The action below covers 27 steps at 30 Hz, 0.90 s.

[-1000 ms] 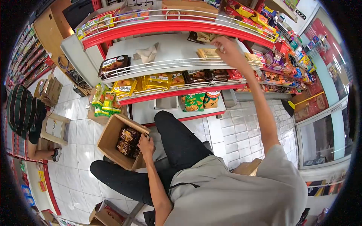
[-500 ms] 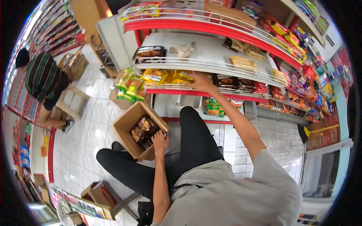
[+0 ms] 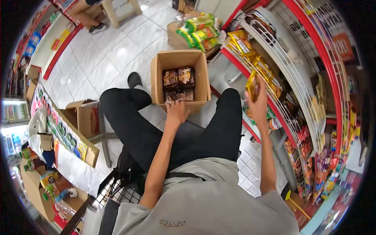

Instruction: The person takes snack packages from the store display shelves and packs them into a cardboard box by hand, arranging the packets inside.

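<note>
A cardboard box (image 3: 157,74) stands between my knees, with brown snack packets (image 3: 179,77) stacked in it. My left hand (image 3: 177,112) grips the box's near rim, fingertips hooked over it beside the closest packets. My right hand (image 3: 257,105) is at the front of the lower shelf, closed around a yellow snack packet (image 3: 252,85). More yellow packets (image 3: 263,69) lie on that shelf behind the wire rail, just beyond my right hand. Dark packets are on the same shelf, nearer to me.
Green snack packs (image 3: 201,33) lie on a carton past the box. The red-edged shelf (image 3: 241,64) runs along my right. At left are another open carton (image 3: 84,117) and a display rack (image 3: 74,137). A person's leg (image 3: 84,15) shows at the top left.
My view has turned left. My right hand has drawn back from the shelf with a yellow packet in it. My left hand stays at the box rim.
</note>
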Available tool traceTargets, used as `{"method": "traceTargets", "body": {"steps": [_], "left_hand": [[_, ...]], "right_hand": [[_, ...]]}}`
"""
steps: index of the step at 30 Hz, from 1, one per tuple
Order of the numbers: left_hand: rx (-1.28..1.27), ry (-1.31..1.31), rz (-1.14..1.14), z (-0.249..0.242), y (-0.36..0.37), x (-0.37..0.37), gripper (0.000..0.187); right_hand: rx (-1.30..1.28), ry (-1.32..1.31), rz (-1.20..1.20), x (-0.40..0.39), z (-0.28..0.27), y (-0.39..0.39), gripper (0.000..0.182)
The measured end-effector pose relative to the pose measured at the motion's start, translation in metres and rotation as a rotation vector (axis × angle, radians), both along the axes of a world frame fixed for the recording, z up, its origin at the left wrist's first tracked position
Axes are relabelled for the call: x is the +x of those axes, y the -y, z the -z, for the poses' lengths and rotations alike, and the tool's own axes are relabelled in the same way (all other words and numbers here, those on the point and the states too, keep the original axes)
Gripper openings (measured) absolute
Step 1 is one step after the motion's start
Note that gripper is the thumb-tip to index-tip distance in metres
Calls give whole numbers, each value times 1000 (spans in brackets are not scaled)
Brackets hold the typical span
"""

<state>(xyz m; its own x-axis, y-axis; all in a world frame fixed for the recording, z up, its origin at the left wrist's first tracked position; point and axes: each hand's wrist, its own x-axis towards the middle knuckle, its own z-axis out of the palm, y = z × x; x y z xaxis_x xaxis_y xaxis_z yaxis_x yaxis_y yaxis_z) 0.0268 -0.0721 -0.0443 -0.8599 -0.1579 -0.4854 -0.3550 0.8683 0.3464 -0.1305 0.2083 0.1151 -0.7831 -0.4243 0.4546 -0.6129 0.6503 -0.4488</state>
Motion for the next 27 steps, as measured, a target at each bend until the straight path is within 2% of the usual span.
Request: {"method": "traceTargets", "body": {"steps": [1, 2, 4, 6, 8, 9, 11, 12, 14, 16, 19, 23, 27], "left_hand": [[-38, -68, 11, 2, -3, 7, 63], [-77, -136, 24, 5, -7, 13, 63], [-112, -197, 34, 4, -12, 18, 63], [-82, -333, 4, 0, -13, 18, 66], [-66, -391, -13, -5, -13, 23, 68], [-8, -336, -18, -7, -14, 27, 68], [104, -234, -33, -13, -14, 31, 68], [104, -232, -41, -17, -14, 30, 68], [138, -169, -43, -28, -13, 30, 67], [158, -124, -46, -29, -18, 27, 67], [-28, -7, -19, -28, -36, 12, 60], [-79, -36, -57, -38, -44, -4, 60], [-47, 74, 5, -42, -32, -16, 60]], "right_hand": [[-124, 160, -58, 11, 5, 17, 63], [-117, 170, -68, 16, 13, 34, 63], [-771, 1036, -168, 25, 32, 67, 56], [-864, 1466, -91, 17, 44, 105, 58], [-892, 1660, -160, -5, 81, 138, 59], [-889, 1670, -156, -10, 90, 157, 59], [-534, 1600, -256, -24, 105, 195, 57], [-528, 1605, -261, -35, 132, 209, 57], [65, 1241, -465, -52, 208, 230, 49], [621, 1110, -408, -55, 247, 255, 42], [895, 903, -227, -35, 331, 277, 31], [1016, 873, -184, -21, 478, 263, 26], [1045, 891, -186, -22, 554, 259, 21]]}}
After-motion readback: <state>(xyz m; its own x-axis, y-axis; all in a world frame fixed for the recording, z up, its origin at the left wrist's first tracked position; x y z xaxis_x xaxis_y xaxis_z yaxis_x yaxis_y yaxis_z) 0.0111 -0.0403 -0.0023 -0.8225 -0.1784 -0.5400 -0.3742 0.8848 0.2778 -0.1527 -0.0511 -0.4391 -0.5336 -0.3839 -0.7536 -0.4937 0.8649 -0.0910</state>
